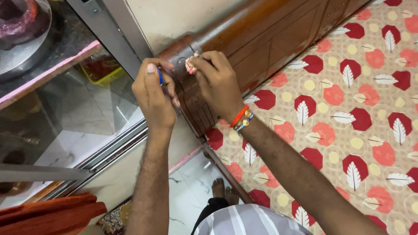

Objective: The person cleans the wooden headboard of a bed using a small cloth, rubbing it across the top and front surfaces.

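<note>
Both hands meet at the corner post (191, 91) of a wooden bed frame (282, 27). The left hand (154, 95) pinches a small blue tool (160, 76); the right hand (218, 83), at three o'clock of it, pinches a crumpled pink-white scrap (191, 65) against the post top. Judging by this, the work is midway and the scrap not yet let go.

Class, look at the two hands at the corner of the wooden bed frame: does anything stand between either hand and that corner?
Nothing visible does. The left hand and right hand are right at the wooden bed frame corner; the right pinches a small pink-and-white thing there.
</note>
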